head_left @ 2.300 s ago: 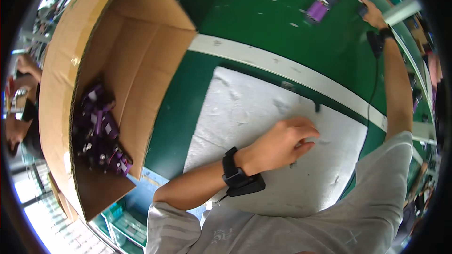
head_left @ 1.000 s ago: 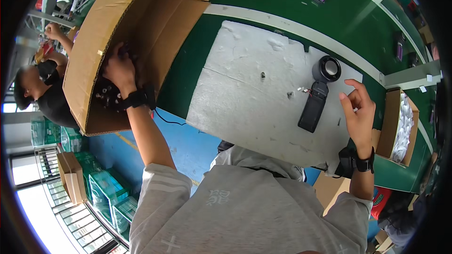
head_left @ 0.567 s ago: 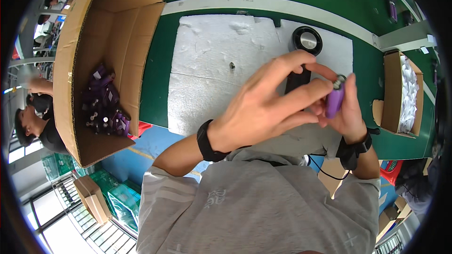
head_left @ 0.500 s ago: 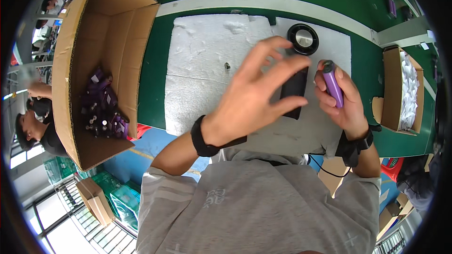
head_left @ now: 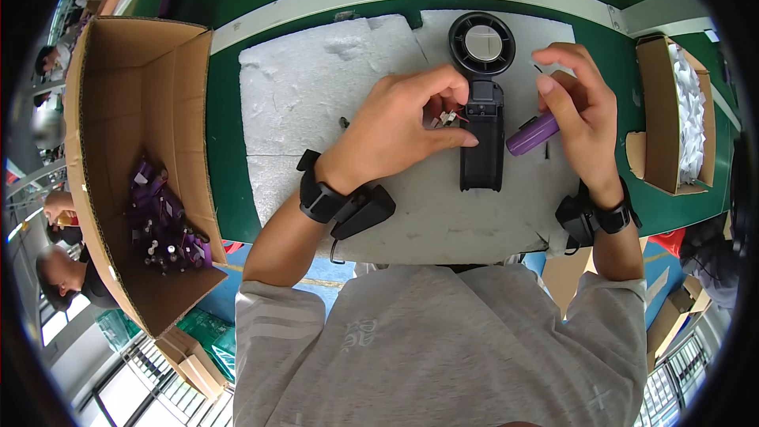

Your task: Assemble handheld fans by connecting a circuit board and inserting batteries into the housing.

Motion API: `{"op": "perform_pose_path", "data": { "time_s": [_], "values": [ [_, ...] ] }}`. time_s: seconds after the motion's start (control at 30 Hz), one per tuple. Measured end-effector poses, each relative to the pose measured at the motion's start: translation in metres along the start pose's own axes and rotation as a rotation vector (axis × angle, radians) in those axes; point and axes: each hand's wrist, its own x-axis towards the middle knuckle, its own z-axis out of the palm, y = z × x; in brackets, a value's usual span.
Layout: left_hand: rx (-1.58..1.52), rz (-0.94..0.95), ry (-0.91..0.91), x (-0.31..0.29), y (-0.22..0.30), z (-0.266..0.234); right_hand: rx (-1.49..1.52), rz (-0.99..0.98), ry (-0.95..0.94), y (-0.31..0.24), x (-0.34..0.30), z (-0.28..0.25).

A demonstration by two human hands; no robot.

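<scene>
A black handheld fan with a round, silver-centred head lies face up, its head away from me. At its left side my left hand has thumb and fingers curled in, closed around small white connectors with red wires. The thumb tip touches the fan's handle. To the right of the handle, my right hand is closed on a purple cylindrical battery, which tilts toward the fan. Its index finger and thumb are bent, with a thin dark wire near the fingertips. Part of the battery is hidden by the hand.
White foam sheets cover the green table under the fan. On the left stands an open cardboard box holding several purple parts. A smaller box with white packets is on the right. Another person is at far left.
My left hand has come in to the fan's side, with connectors now showing between its fingers. The purple battery has turned from upright to slanting, and the view has shifted.
</scene>
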Motion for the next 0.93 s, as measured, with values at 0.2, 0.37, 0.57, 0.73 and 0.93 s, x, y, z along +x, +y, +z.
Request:
{"op": "perform_pose_path", "data": {
  "time_s": [0.2, 0.37, 0.57, 0.73, 0.93],
  "values": [
    [-0.193, 0.057, 0.029, -0.007, -0.01, -0.006, 0.271, 0.011, 0.227, 0.003, 0.0, 0.021],
    [-0.096, 0.227, 0.003, -0.008, -0.019, -0.011, 0.136, 0.225, 0.104, -0.002, -0.002, 0.021],
    [0.049, 0.294, 0.066, -0.009, -0.025, -0.013, 0.153, 0.155, 0.122, 0.001, -0.001, 0.015],
    [-0.059, 0.221, -0.007, -0.011, -0.017, -0.014, 0.3, 0.063, 0.16, 0.003, -0.001, 0.015],
    [-0.517, -0.077, -0.037, -0.009, -0.012, -0.006, 0.014, -0.251, 0.067, 0.005, -0.012, 0.011]
  ]
}}
